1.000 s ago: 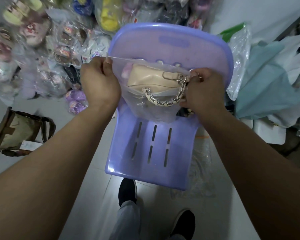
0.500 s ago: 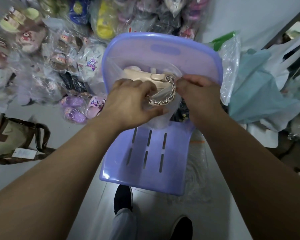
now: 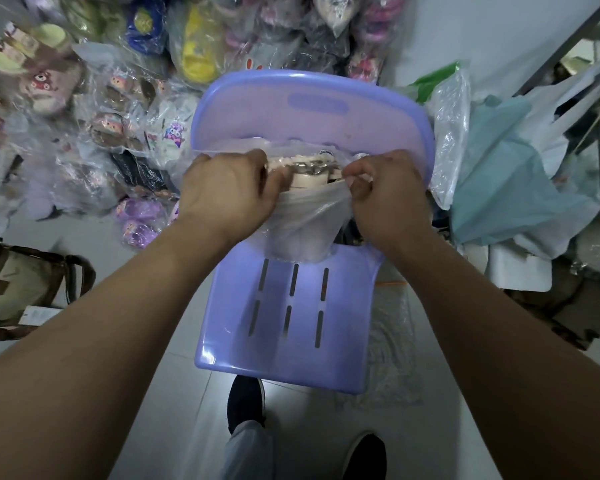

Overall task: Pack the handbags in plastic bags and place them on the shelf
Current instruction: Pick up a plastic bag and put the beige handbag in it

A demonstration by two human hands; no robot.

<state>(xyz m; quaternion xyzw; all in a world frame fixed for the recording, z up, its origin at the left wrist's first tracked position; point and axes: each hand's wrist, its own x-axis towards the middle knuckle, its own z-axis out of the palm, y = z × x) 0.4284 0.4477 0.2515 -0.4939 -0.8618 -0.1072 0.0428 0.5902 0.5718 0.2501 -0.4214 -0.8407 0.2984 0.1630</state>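
At six o'clock, nearest the camera, two dark shoes (image 3: 246, 400) stand on the pale grey tiled floor (image 3: 174, 427). Just beyond them is the slotted seat of a lilac plastic chair (image 3: 284, 341). A beige canvas tote bag with brown straps (image 3: 11, 292) lies on the floor at nine o'clock, and a flat stack of clear plastic sleeves (image 3: 392, 323) lies beside the seat at four o'clock.

Above the back of the seat both hands grasp a clear plastic bag (image 3: 302, 223), whose bottom rests on the chair. The left hand (image 3: 226, 192) has its fingers curled over the bag's mouth, gripping the film. The right hand (image 3: 388, 199) pinches the facing edge between thumb and bent fingers.

The cream handbag (image 3: 305, 180) with its silver chain strap (image 3: 312, 167) sits inside the bag, its top showing between the hands.

A crumpled teal plastic sheet (image 3: 499, 174) lies at three o'clock. Farthest off, from ten to twelve o'clock, is a heap of colourful slippers in clear wrappers (image 3: 101, 98).
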